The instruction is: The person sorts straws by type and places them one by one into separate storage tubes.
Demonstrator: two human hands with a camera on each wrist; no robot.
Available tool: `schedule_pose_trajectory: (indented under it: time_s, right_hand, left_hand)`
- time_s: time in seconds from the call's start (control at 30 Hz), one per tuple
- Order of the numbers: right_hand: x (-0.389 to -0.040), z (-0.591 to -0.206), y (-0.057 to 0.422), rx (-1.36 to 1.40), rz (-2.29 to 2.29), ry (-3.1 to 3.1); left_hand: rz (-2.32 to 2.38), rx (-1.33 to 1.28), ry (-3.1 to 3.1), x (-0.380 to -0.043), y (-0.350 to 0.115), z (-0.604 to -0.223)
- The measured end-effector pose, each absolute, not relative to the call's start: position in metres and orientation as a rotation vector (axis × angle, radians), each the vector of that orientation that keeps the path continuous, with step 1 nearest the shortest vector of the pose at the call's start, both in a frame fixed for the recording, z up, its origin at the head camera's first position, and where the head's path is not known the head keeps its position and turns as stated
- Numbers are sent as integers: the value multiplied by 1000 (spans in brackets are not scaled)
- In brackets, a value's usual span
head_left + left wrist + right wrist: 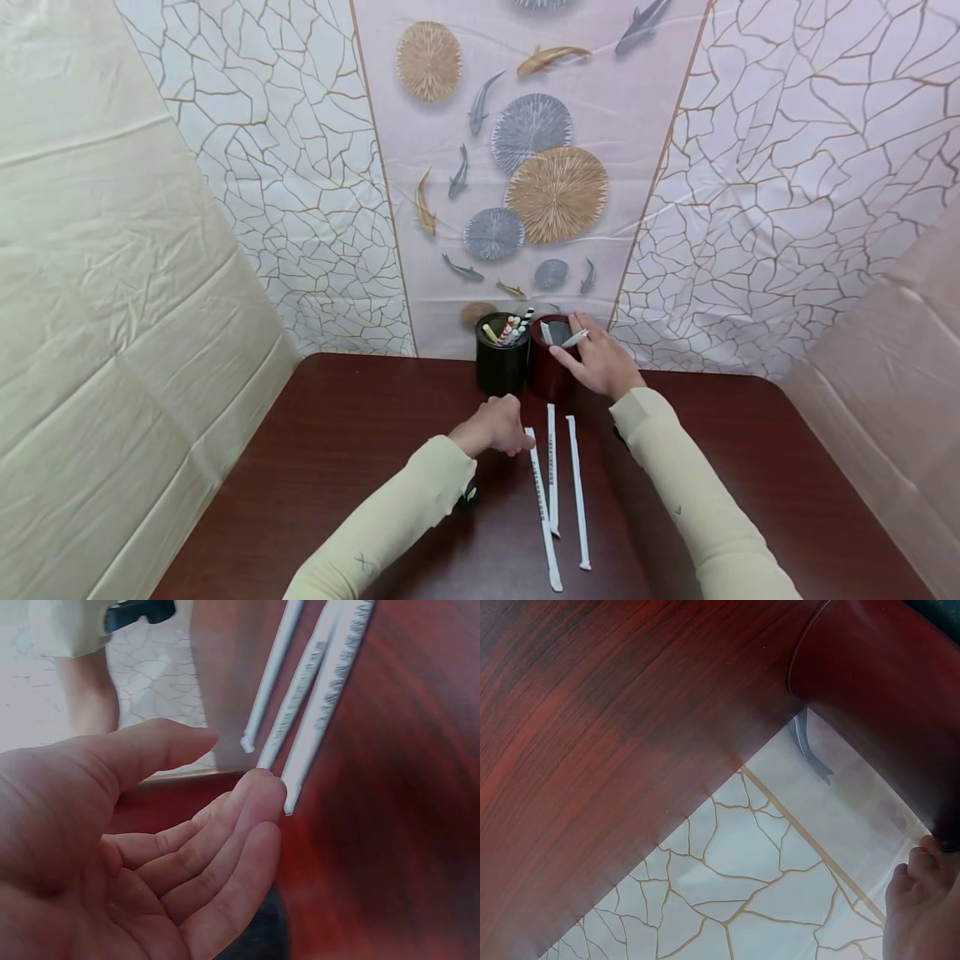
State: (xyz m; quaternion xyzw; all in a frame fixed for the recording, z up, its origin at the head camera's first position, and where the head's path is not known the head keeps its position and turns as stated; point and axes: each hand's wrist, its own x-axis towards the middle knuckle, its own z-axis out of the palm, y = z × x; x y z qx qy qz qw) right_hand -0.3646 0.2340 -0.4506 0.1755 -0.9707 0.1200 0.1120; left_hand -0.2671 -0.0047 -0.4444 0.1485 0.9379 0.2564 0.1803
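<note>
Three paper-wrapped straws lie lengthwise on the table: a left straw (545, 521), a middle straw (552, 475) and a right straw (578, 496). At the far end of the left one is my left hand (497, 425), its fingertips (271, 796) beside the wrapper end. The left wrist view shows the thumb apart from the bent fingers and nothing between them. My right hand (600, 358) holds the dark red cup (546, 375) near its rim, with thumb and fingers on different sides. Wrapped straws (576, 338) stick out of this cup.
A black cup (501, 367) with several colourful straws (510, 329) stands left of the red cup, close against it. Both are near the back edge of the dark wooden table (315, 467). Behind rises a patterned cloth backdrop (300, 208), with pale cloth (112, 333) at the sides.
</note>
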Motion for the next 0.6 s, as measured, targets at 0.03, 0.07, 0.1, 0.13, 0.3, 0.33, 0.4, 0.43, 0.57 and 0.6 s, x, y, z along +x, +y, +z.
schedule_pose_trajectory:
  time_s: [0.03,0.07,0.1,0.13,0.3,0.33,0.4,0.43,0.57,0.6]
  right_hand:
    - [-365,-451,234,517,356,-2846]
    - [-365,-451,234,517,358,-2844]
    - [-365,-451,234,519,356,-2842]
    - [-365,-452,235,519,354,-2841]
    - [-366,-453,236,514,346,-2843]
    - [-366,-453,236,513,347,-2843]
    - [-365,-452,235,517,351,-2844]
    - [-365,-452,235,517,352,-2845]
    - [-365,-452,235,518,349,-2851]
    - [-366,-452,235,516,348,-2853]
  left_hand:
    - [729,410,2646,-267,-4,-449]
    - [740,400,2637,-267,-4,-452]
    - [749,390,2634,-267,-4,-456]
    - [762,385,2631,-266,-3,-459]
    - [800,367,2619,-264,1,-470]
    - [807,362,2614,-264,2,-472]
    - [812,343,2610,-263,4,-476]
    - [817,335,2611,-263,5,-478]
    - [820,300,2622,-264,10,-485]
    - [816,290,2624,-265,12,-487]
